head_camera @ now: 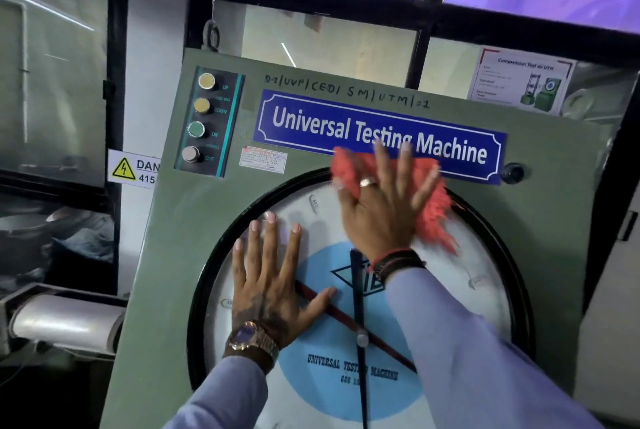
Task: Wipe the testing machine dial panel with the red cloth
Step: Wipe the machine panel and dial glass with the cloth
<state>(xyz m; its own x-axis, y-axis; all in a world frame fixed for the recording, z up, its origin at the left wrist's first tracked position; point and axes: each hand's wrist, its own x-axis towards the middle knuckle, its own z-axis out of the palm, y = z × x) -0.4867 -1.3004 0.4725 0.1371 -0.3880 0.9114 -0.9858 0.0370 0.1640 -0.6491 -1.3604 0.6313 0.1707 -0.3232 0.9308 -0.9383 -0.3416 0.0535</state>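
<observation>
Pressing the red cloth (429,207) flat under my right hand (381,207), I have it against the top of the dial (242,290), where the black rim (512,255) meets the green panel (173,255); my fingers are spread wide and straight, not curled round anything, so the cloth is pinned by the palm rather than pinched; its frayed edge spills out past my thumb side and over the rim toward the blue nameplate (450,151). I judge the spread is there to cover more glass per stroke and keep the cloth from bunching. My left hand (273,279) lies open and flat on the dial's left half, holding nothing; it seems placed to brace me against the tilted cabinet while the other arm reaches high. The pointers (358,297) sit behind the glass, so I can press without fear of bending them; the button strip (204,120) at upper left is well apart from both hands; the lower dial looks yet to be wiped.
</observation>
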